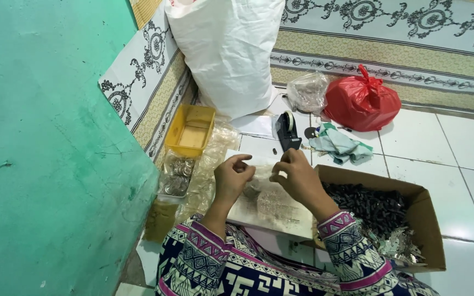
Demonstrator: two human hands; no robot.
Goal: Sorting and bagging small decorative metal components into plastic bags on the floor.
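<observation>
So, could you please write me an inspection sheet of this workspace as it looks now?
Surface: white tiled floor, with a pale board under the hands.
Job's things: small clear plastic bag held between both hands; cardboard box of small dark parts at right.
Clutter: yellow tray, tape dispenser, crumpled cloth, red bag, big white sack.
Grippers: left hand and right hand, fingers pinching the bag.
Cables: nothing seen.
Surroundings: green wall at left, patterned covering behind.

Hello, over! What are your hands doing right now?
Left hand and right hand pinch small clear bag over white board. Cardboard box beside right. Nothing blocking.
</observation>
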